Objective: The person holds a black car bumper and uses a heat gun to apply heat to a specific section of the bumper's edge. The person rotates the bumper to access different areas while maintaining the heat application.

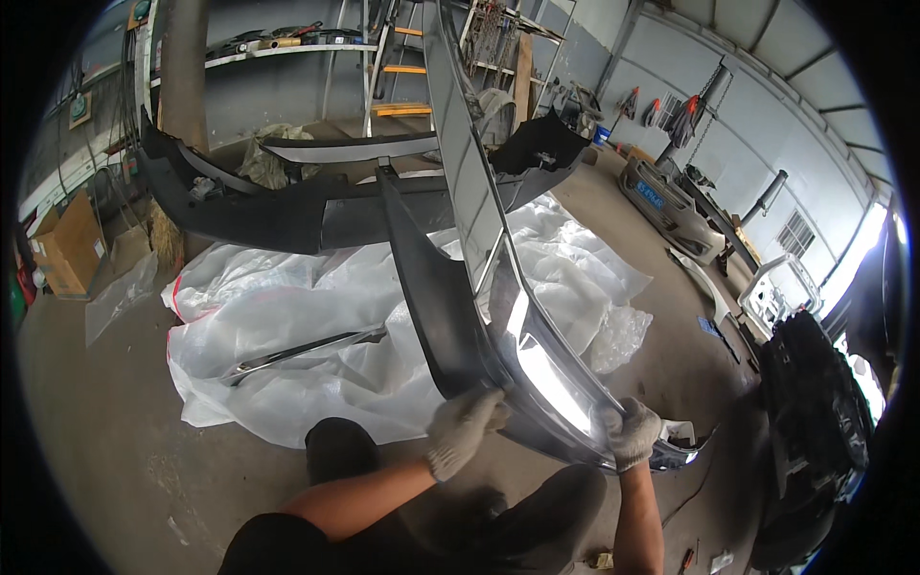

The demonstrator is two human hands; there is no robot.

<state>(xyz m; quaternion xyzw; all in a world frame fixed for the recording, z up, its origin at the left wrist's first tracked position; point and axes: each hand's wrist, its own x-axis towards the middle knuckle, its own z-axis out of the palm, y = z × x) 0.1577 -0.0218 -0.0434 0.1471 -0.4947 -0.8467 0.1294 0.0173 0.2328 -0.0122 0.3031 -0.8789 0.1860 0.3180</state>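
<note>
A long car bumper (pixel 551 369) with a glossy chrome face and matte black plastic sections stands tilted in front of me, its far end rising toward the top of the view. My right hand (pixel 632 433), in a knitted glove, is wrapped round the chrome edge near its low right end. At the lower black edge, my gloved left hand (pixel 467 431) is closed with its fingertips against the bumper; the exact grip is partly hidden. Beyond lies a wide black bumper piece (pixel 278 218). Under both spreads a white plastic sheet (pixel 316 307), with a thin trim strip (pixel 302 355) on it.
A cardboard box (pixel 69 247) and a straw broom (pixel 165 235) stand at left. Shelving with tools (pixel 278 53) and a ladder (pixel 401 107) line the back wall. At right are a beige bumper (pixel 671 211) and dark car parts (pixel 815 402). A screwdriver (pixel 688 558) lies near my right arm.
</note>
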